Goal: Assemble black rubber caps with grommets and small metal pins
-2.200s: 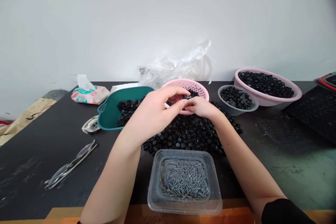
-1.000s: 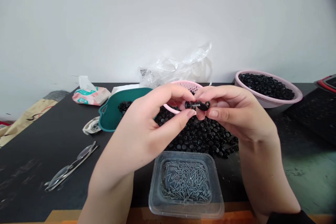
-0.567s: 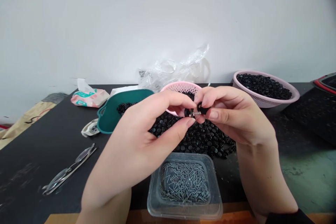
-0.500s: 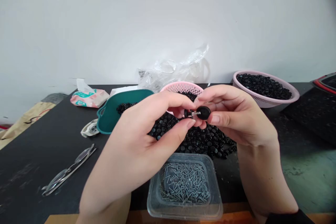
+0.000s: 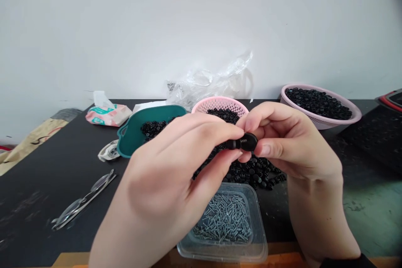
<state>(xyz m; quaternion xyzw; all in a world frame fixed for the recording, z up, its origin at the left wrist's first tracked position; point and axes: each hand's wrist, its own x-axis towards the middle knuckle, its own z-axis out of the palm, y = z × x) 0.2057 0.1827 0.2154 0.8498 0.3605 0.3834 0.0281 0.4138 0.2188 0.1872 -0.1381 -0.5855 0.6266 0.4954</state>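
The black cap (image 5: 250,142) now sits tight against the smaller black piece (image 5: 232,145), hiding the screw thread seen earlier. The left hand (image 5: 169,167) and right hand (image 5: 290,142) pinch both in their grip, above a heap of black caps (image 5: 257,171).

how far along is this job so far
Done: the large pink basket holds many black pieces, possibly finished, though I can't tell from here. In hand: a round black part is pinched between the left hand and right hand. Left: a big loose heap of black parts and a well-filled tub of screws.
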